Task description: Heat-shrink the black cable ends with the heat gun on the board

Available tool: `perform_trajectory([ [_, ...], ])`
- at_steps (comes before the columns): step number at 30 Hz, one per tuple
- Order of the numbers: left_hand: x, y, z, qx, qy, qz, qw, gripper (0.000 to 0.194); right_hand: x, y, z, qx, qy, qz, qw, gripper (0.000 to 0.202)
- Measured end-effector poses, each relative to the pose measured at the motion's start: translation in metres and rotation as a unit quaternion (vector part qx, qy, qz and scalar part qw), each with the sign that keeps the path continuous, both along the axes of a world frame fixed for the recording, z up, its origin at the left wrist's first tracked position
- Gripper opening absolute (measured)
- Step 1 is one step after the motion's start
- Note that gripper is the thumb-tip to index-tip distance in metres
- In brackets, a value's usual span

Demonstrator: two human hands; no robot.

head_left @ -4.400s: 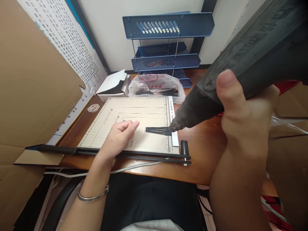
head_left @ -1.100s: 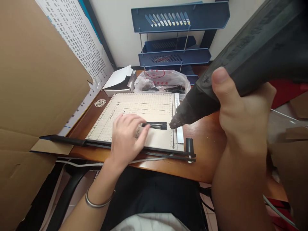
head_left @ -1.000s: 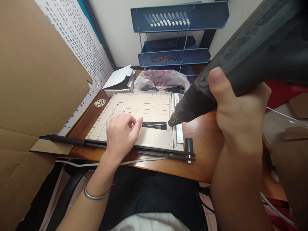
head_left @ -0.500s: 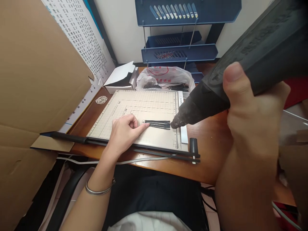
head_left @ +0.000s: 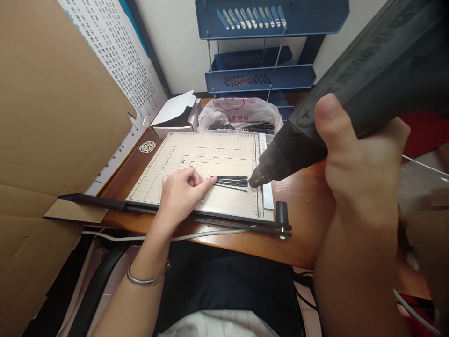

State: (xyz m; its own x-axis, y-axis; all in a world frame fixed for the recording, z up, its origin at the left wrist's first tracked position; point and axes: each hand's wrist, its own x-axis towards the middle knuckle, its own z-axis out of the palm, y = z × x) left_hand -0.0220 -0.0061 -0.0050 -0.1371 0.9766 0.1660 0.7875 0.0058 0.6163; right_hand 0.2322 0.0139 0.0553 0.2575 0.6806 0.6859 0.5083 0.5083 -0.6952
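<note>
Several thin black strips (head_left: 231, 181) lie side by side on the cream board of a paper cutter (head_left: 224, 152), the front one slanting a little away from the rest. My left hand (head_left: 182, 191) presses or pinches their left ends with the thumb, its fingers curled. My right hand (head_left: 361, 154) is wrapped round a large black heat gun or dryer-like tool (head_left: 315, 117). The tool's nozzle points down to the left and is close to the strips' right ends.
Behind the cutter stand a white box (head_left: 177, 114) and a plastic bag (head_left: 242, 114) with black strips, below a blue rack (head_left: 259, 77). Cardboard (head_left: 63, 93) rises at the left. The cutter's arm (head_left: 101, 201) and a grey cable (head_left: 206, 232) run along the front.
The front strip has splayed away from the others at its right end. My right hand and the tool's rear have shifted slightly left.
</note>
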Motion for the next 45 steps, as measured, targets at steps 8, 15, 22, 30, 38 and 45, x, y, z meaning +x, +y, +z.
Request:
perform_trajectory([
  [8,-0.0007,0.0001,0.0012,-0.020,0.001,-0.001,1.000,0.047,0.0024,0.0011,0.0001,0.005,0.014,-0.007,1.000,0.031],
  [15,0.0000,-0.0001,0.0007,-0.021,0.003,0.003,1.000,0.048,0.0011,-0.0005,0.0030,-0.018,0.055,0.012,0.998,0.034],
  [22,-0.0004,0.0000,0.0022,-0.027,0.003,0.000,1.000,0.046,0.0004,0.0004,0.0031,-0.016,0.057,0.007,0.998,0.038],
  [30,0.0008,0.0027,0.0034,-0.036,0.000,0.015,0.999,0.049,-0.0005,0.0024,0.0017,-0.008,0.070,0.011,0.997,0.040],
  [38,0.0011,0.0000,0.0042,-0.033,-0.008,0.003,0.999,0.047,-0.0007,0.0007,0.0032,-0.022,0.067,0.002,0.998,0.036],
  [45,-0.0010,0.0060,0.0084,-0.064,0.028,0.000,0.998,0.051,0.0013,0.0006,0.0018,-0.005,0.053,0.021,0.998,0.034],
])
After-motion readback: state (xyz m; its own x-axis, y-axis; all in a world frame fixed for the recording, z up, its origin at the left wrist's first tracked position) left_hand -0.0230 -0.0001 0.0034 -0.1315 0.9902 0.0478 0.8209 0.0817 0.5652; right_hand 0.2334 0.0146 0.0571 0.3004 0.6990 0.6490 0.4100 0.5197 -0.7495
